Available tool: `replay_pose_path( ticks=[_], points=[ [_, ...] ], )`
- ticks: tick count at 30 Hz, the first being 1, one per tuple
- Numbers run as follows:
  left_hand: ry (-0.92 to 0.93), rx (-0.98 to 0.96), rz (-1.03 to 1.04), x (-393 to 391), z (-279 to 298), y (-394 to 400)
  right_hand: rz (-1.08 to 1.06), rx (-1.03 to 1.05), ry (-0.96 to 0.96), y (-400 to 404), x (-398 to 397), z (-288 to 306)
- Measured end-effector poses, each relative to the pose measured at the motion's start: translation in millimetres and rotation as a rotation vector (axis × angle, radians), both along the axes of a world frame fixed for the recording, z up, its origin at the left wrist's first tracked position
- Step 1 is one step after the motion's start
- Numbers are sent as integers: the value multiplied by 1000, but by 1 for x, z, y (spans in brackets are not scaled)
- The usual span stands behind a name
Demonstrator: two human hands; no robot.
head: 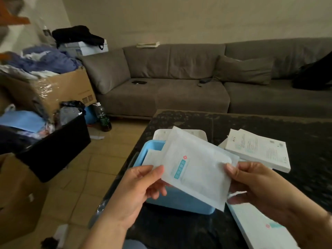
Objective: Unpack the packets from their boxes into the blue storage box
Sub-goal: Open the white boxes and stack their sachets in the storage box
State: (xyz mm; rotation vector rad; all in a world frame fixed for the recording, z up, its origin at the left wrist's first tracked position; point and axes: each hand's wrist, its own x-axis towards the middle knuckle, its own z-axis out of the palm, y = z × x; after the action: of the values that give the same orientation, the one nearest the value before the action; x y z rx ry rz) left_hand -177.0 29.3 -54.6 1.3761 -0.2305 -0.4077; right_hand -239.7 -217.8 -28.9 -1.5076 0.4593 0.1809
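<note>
Here two hands, left hand (142, 186) and right hand (255, 186), hold one packet (197, 169).

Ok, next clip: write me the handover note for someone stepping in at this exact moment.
Left hand: pinches the flat white paper packet at its left edge.
Right hand: grips its right edge.
The packet hangs above the open blue plastic storage box on the dark table.
Done: at least one white packet already lies inside.
Left: drop this one in, then check the white cardboard boxes to the right.
</note>
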Motion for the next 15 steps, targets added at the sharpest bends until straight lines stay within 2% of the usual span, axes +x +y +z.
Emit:
replay_pose_path(
  ticks=[3, 7, 9, 12, 15],
  points=[
    [-107, 190, 71, 23, 10, 14, -50, -27, 18, 16, 35, 3],
    [-316, 652, 131, 52, 12, 35, -54, -74, 71, 30, 70, 0],
    [-386, 822, 114, 62, 7, 44, -27, -96, 100, 32, 81, -4],
    [-426, 969, 64, 65, 2, 50, 53, -145, 146, 36, 92, -8],
    [-487, 986, 90, 64, 0, 47, 125, -216, 196, 41, 98, -13]
  ],
)
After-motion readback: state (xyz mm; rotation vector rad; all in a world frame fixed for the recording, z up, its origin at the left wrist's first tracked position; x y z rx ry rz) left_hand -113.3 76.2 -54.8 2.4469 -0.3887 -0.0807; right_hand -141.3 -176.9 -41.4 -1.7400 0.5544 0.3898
